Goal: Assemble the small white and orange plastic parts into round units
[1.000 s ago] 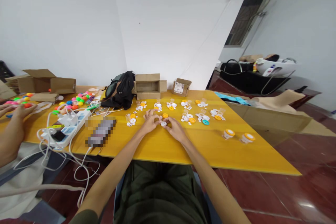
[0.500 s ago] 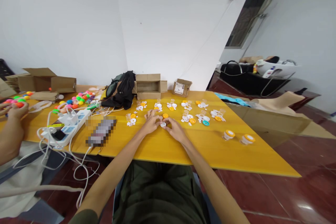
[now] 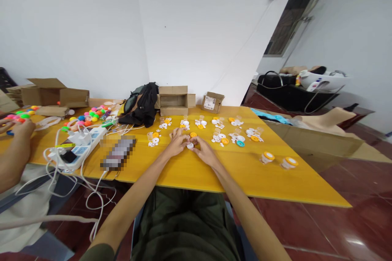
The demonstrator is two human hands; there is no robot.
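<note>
Left hand (image 3: 177, 143) and right hand (image 3: 204, 151), fingers curled, pinch what seems a small white cap (image 3: 190, 145) on the yellow bench (image 3: 190, 171) near two orange-lidded jars (image 3: 267, 156).

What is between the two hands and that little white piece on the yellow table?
Nothing visible: the left hand and right hand both have fingertips on the small white piece.

Bright, even light fills my view. Glare streaks the floor (image 3: 357, 239) at lower right, straight lines bow near the edges, and my right hand (image 3: 206, 151) looks sharp.
</note>
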